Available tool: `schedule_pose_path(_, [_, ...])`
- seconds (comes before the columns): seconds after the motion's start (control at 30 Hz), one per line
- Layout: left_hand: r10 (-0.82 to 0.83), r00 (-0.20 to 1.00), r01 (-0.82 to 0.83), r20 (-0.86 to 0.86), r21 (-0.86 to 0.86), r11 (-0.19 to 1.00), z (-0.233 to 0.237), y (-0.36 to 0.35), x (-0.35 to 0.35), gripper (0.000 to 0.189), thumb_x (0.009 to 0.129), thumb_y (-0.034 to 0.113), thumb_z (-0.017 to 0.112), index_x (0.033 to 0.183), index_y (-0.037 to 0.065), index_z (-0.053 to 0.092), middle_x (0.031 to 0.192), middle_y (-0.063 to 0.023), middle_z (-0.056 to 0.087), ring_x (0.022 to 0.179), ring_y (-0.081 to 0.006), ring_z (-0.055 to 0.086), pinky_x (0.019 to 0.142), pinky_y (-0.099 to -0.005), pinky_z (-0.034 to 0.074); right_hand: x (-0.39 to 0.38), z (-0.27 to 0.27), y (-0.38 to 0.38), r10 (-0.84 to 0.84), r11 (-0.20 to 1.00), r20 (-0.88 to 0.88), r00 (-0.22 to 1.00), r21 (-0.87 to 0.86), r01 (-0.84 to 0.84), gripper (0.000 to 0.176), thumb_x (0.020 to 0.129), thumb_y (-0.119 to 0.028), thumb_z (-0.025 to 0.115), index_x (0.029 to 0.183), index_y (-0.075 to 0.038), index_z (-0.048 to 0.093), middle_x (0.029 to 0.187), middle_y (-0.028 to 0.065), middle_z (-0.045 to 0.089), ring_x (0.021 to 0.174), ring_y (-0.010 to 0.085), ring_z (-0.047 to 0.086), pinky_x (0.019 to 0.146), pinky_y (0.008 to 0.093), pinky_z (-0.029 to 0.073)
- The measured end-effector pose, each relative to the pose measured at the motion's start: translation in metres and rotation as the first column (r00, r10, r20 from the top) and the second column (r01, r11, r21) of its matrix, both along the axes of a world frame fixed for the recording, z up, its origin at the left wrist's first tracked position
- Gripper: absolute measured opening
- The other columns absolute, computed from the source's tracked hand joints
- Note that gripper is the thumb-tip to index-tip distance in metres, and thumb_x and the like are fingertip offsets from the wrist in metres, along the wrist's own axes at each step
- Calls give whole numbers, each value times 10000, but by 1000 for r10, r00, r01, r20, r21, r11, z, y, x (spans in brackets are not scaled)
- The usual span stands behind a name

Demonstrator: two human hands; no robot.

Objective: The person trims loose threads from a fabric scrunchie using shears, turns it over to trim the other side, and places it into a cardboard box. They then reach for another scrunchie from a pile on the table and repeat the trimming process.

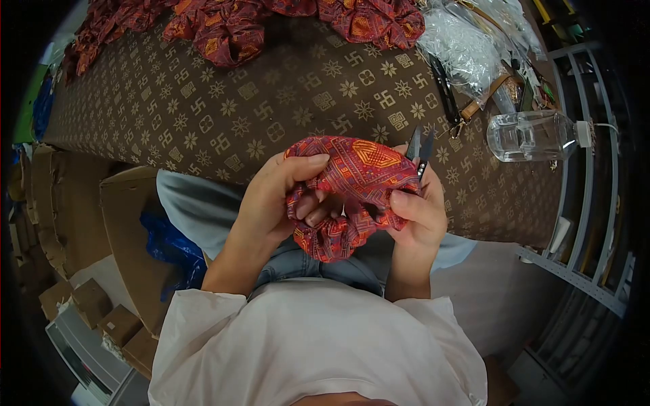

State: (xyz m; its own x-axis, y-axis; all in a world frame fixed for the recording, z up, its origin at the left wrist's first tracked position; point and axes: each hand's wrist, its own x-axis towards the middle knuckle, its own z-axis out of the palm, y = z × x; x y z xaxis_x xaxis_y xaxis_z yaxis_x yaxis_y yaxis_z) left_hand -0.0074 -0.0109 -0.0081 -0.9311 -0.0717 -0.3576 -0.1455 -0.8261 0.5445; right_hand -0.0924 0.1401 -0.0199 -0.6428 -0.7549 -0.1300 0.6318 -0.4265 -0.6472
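Note:
A red and orange patterned fabric ring (359, 166), gathered like a scrunchie, is held up between both hands over the near edge of the table. My left hand (288, 186) grips its left side, thumb on top and fingers curled through the opening. On the right side my right hand (420, 206) pinches the cloth between thumb and fingers. Small thread snips (421, 152) are also tucked in my right hand, their dark blades pointing up and apart. The snips' handle is mostly hidden behind the cloth and fingers.
More patterned fabric pieces (223, 34) lie along the table's far side. At the right are a clear plastic bottle (535, 137), a plastic bag (460, 51), black scissors (443, 88) and a brown strap (487, 95). Cardboard boxes (128, 230) stand at lower left, metal shelving (589, 284) at right.

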Motion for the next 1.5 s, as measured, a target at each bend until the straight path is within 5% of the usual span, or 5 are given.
schedule_pose_path(0.3, [-185, 983, 186, 20, -134, 973, 0, -9, -1, 142, 743, 97, 560, 823, -17, 531, 596, -53, 510, 501, -131, 506, 558, -257, 427, 2, 3, -3, -68, 987, -138, 988, 134, 86, 358, 686, -37, 634, 995, 33, 469, 885, 80, 572, 807, 122, 551, 728, 245, 441])
schedule_pose_path(0.37, [247, 934, -356, -257, -652, 669, 2, 16, -6, 426, 685, 56, 646, 1065, -16, 469, 850, -109, 548, 770, -165, 558, 695, -286, 447, 2, 6, -2, -58, 958, -261, 963, 258, 128, 361, 681, -46, 656, 988, 23, 479, 872, 61, 574, 793, 103, 546, 715, 233, 441])
schedule_pose_path(0.53, [-193, 966, -52, -171, -861, 505, 9, 7, -9, 630, 570, 78, 753, 1116, -27, 456, 972, -76, 544, 914, -118, 506, 819, -242, 396, 1, 21, -5, 82, 919, -380, 921, 386, 78, 348, 673, -65, 684, 960, 7, 502, 845, 31, 572, 747, 73, 529, 683, 218, 441])
schedule_pose_path(1.03, [137, 987, -160, -85, -396, 904, -2, 13, -3, 175, 833, 172, 533, 913, 16, 525, 751, 15, 539, 658, -25, 471, 602, -170, 395, 12, 4, -13, -33, 889, -387, 921, 409, 204, 438, 626, -6, 697, 1009, 19, 486, 836, 36, 579, 726, 85, 542, 630, 197, 434])
schedule_pose_path(1.5, [38, 999, -35, 25, -98, 995, 7, 18, 0, 205, 861, 203, 482, 879, 3, 523, 791, -7, 563, 679, -34, 516, 595, -169, 430, -2, -20, 4, 80, 984, 384, 920, -180, -11, 483, 572, -19, 480, 1035, 114, 442, 931, 230, 556, 822, 290, 583, 769, 378, 470])
